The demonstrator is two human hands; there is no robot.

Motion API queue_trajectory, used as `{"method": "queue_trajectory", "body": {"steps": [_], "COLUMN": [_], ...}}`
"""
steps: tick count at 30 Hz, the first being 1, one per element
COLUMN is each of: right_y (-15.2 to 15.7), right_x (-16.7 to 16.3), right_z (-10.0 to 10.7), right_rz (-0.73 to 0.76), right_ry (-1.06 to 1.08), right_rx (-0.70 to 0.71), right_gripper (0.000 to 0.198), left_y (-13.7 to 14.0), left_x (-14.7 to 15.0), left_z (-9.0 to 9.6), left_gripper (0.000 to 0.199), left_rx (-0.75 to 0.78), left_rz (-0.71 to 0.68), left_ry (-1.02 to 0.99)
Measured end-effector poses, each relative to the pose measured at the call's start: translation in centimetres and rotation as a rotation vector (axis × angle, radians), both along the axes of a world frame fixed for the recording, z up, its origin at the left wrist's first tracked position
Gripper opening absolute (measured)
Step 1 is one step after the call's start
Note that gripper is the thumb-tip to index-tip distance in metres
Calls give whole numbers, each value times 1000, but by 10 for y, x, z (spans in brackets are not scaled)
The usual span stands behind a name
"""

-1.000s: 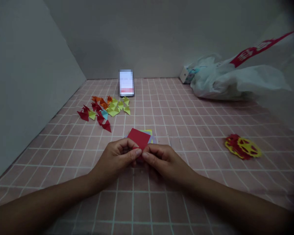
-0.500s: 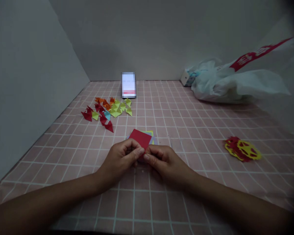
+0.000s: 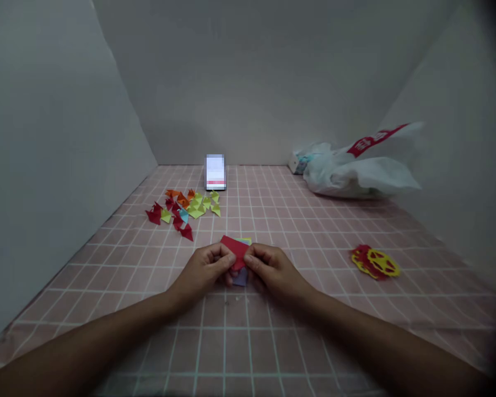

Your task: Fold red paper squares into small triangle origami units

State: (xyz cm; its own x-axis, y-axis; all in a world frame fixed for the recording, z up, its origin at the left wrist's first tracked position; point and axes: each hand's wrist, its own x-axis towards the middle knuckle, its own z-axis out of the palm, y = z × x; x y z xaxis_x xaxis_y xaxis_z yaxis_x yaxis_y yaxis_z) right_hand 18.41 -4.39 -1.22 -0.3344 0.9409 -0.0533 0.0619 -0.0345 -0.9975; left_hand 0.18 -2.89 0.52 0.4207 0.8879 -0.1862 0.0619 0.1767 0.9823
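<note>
Between my two hands is a red sheet of origami paper (image 3: 236,249), tilted, its lower part covered by fingers. My left hand (image 3: 210,264) pinches its left side between thumb and bent fingers. On the opposite side my right hand (image 3: 270,267) grips the edge the same way. Underneath and behind it lies a stack of coloured paper (image 3: 240,277), showing purple in front and yellow and blue at the back. Farther off to the left, several folded paper cranes (image 3: 196,207) in red, orange, yellow-green and light blue sit in a loose group.
A phone (image 3: 215,172) with a lit, blurred screen stands near the back wall. At the back right lie a white plastic bag (image 3: 351,175) and a small box (image 3: 297,162). Red and yellow paper cutouts (image 3: 376,262) lie on the checked tablecloth (image 3: 314,231) at right.
My head view has tilted up and back, so things sit lower and look smaller. My hands have moved slightly apart, and the red paper shows less of its face.
</note>
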Motion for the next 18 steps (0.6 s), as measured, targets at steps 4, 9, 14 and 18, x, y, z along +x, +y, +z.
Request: {"method": "queue_trajectory", "body": {"steps": [4,9,14,18], "right_y": [5,5,0,-3], "right_x": [2,0,-7,-10], "right_z": [2,4,3,4], "right_rz": [-51,-14,36,14], "right_ry": [-33,-3,127,162], "right_rx": [98,90,-91,-61], "right_gripper": [29,31,30,22], "left_y": [0,1,-2,-5], "left_x": [0,-1,3,4], "left_z": [-1,-1,3,3], "left_gripper": [25,27,25,24], "left_rx": [-45,-23,134,180], "left_rz": [0,1,176,170], "left_ry": [0,8,0,6]}}
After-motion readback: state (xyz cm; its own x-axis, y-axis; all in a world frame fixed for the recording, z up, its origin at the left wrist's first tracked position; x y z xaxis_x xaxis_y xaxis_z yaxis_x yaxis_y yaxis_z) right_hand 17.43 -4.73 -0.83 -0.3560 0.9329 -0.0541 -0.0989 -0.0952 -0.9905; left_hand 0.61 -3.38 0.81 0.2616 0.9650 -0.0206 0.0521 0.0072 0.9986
